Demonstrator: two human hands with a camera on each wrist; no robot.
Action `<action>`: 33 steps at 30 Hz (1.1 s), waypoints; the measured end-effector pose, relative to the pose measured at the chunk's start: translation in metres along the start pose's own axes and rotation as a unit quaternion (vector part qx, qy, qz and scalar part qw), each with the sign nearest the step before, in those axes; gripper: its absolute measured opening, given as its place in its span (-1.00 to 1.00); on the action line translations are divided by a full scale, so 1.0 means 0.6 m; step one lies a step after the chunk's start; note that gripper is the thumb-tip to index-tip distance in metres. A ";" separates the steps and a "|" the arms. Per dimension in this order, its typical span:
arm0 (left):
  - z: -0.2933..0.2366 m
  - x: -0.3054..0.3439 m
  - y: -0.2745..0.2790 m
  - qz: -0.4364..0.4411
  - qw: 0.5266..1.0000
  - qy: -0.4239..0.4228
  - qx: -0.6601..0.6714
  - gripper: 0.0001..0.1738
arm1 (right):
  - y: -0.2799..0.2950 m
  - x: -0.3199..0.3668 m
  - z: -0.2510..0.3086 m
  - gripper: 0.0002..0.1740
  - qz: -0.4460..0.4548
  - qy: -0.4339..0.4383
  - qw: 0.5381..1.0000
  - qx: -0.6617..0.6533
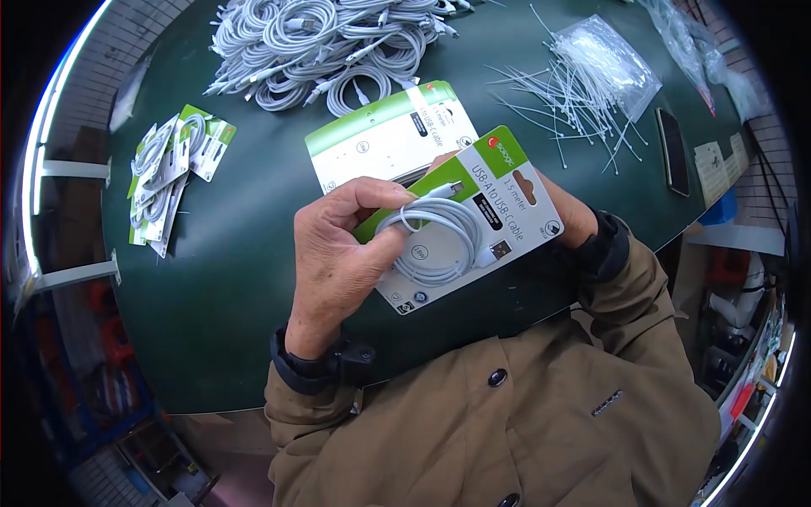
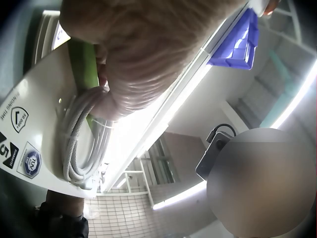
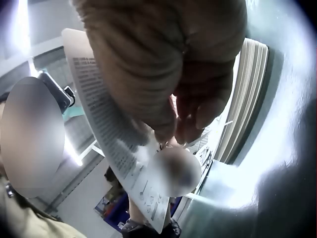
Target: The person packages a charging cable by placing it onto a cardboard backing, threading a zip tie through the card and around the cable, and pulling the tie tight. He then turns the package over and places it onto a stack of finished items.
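A grey USB cable (image 1: 439, 241) lies coiled against the front of a white and green card (image 1: 524, 198), with a white loop round the coil near its upper left. At that loop my left hand (image 1: 346, 245) pinches the coil between thumb and forefinger. The card is tilted above the table and covers most of my right hand (image 1: 570, 211) in the head view. Behind the printed back of the card, the right hand's fingertips come together in the right wrist view, pinching a thin white cable tie (image 3: 225, 124) whose tail sticks out beside them.
Cards in a stack (image 1: 338, 152) lie just beyond the hands. A heap of coiled cables (image 1: 321, 51) is at the back. Cable ties (image 1: 574, 93) spread from a plastic bag (image 1: 621, 63) near a phone (image 1: 672, 152). Carded cables (image 1: 169, 177) pile up at the left.
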State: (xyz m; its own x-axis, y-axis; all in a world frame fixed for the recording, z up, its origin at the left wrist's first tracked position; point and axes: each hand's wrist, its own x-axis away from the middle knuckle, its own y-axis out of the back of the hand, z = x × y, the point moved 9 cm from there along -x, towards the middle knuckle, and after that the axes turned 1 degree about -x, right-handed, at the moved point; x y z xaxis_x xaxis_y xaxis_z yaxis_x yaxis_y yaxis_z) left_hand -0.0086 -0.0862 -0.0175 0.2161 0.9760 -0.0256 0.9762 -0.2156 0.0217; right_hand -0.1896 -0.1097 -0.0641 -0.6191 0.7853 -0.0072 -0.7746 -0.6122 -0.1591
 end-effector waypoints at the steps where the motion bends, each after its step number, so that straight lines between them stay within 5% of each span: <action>1: -0.002 0.000 0.000 0.000 1.000 -0.012 -0.001 -0.73 | -0.002 0.002 0.001 -0.28 0.003 -0.011 1.000 -0.008; 4: -0.006 0.001 -0.003 -0.003 1.000 -0.024 -0.013 -0.71 | -0.008 0.008 0.002 -0.23 0.030 -0.058 0.998 0.010; 6: -0.006 0.002 -0.007 -0.001 1.000 -0.016 -0.018 -0.71 | -0.010 -0.004 0.005 -0.39 0.051 0.022 0.997 0.048; 9: -0.005 0.004 -0.010 -0.006 1.000 -0.014 -0.013 -0.70 | -0.009 -0.019 -0.001 -0.56 0.048 0.019 0.999 0.000; 11: -0.005 0.005 -0.011 -0.004 0.999 -0.029 -0.029 -0.69 | -0.014 -0.030 0.017 -0.63 0.054 0.056 0.994 0.071; 13: -0.009 0.006 -0.011 0.009 0.996 -0.054 -0.070 -0.69 | -0.029 -0.036 0.055 -0.69 0.079 0.173 0.943 0.272; 16: -0.024 0.011 -0.024 0.041 0.991 -0.080 -0.103 -0.68 | -0.033 -0.036 0.064 -0.76 0.110 0.127 0.939 0.300; 20: -0.038 0.010 -0.041 0.084 0.971 -0.144 -0.170 -0.60 | -0.016 -0.037 0.071 -0.80 0.046 0.169 0.915 0.363; 28: -0.056 0.017 -0.078 0.120 0.919 -0.202 -0.317 -0.52 | -0.023 -0.026 0.092 -0.86 0.029 0.239 0.900 0.362; 33: -0.070 0.021 -0.093 0.150 0.907 -0.161 -0.360 -0.53 | -0.023 -0.021 0.093 -0.86 0.028 0.253 0.897 0.361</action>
State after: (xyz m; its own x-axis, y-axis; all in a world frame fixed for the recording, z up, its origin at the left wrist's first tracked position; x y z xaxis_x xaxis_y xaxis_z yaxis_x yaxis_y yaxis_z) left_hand -0.0607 -0.0604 0.0230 0.5762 0.7928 -0.1986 0.6351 -0.2814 0.7193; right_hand -0.1783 -0.1167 -0.0065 -0.6628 0.5811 -0.4722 -0.7394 -0.4084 0.5353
